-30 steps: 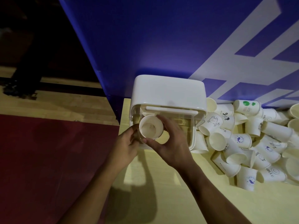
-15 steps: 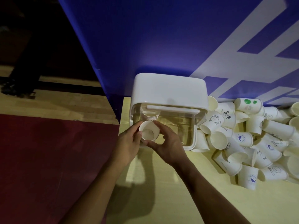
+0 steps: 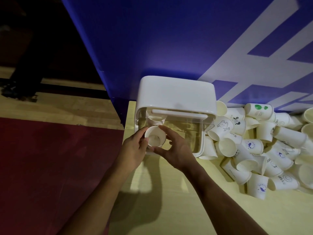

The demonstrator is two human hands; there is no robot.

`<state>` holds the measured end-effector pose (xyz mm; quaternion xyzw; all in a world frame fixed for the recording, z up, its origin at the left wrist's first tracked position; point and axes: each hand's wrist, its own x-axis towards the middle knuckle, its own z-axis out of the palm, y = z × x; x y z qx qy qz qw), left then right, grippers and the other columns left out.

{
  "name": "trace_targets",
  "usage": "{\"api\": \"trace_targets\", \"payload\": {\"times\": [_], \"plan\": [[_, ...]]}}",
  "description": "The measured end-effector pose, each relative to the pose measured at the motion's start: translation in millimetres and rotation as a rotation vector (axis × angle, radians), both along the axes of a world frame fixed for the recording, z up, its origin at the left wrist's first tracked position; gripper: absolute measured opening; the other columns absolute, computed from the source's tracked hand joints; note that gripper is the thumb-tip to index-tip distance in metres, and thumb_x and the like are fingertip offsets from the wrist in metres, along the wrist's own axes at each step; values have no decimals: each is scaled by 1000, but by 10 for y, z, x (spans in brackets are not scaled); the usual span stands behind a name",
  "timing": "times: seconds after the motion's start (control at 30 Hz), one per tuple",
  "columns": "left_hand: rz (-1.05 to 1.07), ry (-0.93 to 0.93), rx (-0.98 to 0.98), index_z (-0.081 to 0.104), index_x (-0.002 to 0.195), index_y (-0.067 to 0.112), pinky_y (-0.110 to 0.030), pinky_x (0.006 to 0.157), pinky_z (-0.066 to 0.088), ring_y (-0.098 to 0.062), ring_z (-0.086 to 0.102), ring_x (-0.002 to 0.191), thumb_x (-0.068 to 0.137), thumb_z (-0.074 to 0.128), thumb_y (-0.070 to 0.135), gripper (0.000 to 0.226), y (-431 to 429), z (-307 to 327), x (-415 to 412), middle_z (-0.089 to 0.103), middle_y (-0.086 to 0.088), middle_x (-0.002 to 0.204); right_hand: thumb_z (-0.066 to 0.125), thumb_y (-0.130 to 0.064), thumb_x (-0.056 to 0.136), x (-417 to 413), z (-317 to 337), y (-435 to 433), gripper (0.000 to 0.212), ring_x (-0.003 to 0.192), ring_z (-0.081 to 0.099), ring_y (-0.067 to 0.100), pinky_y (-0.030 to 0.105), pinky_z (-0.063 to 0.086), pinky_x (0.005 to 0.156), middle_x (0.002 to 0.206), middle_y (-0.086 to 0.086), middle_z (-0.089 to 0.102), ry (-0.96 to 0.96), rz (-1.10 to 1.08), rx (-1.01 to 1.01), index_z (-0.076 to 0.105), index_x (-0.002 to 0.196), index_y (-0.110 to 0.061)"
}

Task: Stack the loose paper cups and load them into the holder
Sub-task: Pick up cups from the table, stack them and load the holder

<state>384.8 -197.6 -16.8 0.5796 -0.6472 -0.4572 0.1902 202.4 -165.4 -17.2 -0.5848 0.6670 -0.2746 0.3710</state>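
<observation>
Your left hand (image 3: 133,148) curled its fingers round the paper cup stack (image 3: 155,136), sunk lower than a second before; your right hand (image 3: 176,150) pinched it too, seating it in the cup holder (image 3: 176,94), left side, while many loose cups (image 3: 254,146) waited at right

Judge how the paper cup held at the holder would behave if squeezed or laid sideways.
Probably light: the paper cup sits between fingertips of the left hand and right hand. Likely crushable, since some cups in the pile look dented. On its side it would probably roll in a curve, being tapered.
</observation>
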Motion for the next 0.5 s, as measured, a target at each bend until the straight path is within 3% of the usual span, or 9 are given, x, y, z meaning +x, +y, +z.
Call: {"api": "trace_targets", "payload": {"times": [0.1,0.17,0.27,0.4,0.5], "plan": [[34,18,-103,51,149,27,-22,92,54,0,65,109,106,55,28,43,39,86,11,69,5,127,84,-57,75,-32,103,65,93,134,43,-4,16,36,108,147,-23,47,-15,26,18,35,153,-47],[88,42,-203,54,146,24,-25,96,52,-4,62,117,103,60,30,43,105,211,-2,65,10,133,77,-65,75,-127,178,150,96,138,45,3,22,38,111,152,-13,50,-2,8,32,35,157,-37],[97,121,-306,64,134,25,-14,85,53,0,65,110,98,61,37,38,241,500,-180,69,10,125,76,-58,85,-410,329,330,73,132,54,5,34,48,110,144,-11,59,44,-17,-6,52,148,-29],[-103,220,-342,62,129,30,-29,87,58,-3,67,110,96,58,40,35,259,976,-861,69,16,120,79,-35,90,-999,666,534,40,112,66,0,28,54,98,119,-18,71,29,-165,-109,69,127,-26],[-229,205,-395,62,129,33,-24,86,57,0,65,107,95,59,42,35,183,1232,-1613,69,15,119,77,-30,91,-1631,939,667,28,102,69,-1,24,55,93,107,-18,75,29,-306,-146,74,118,-25]]}}
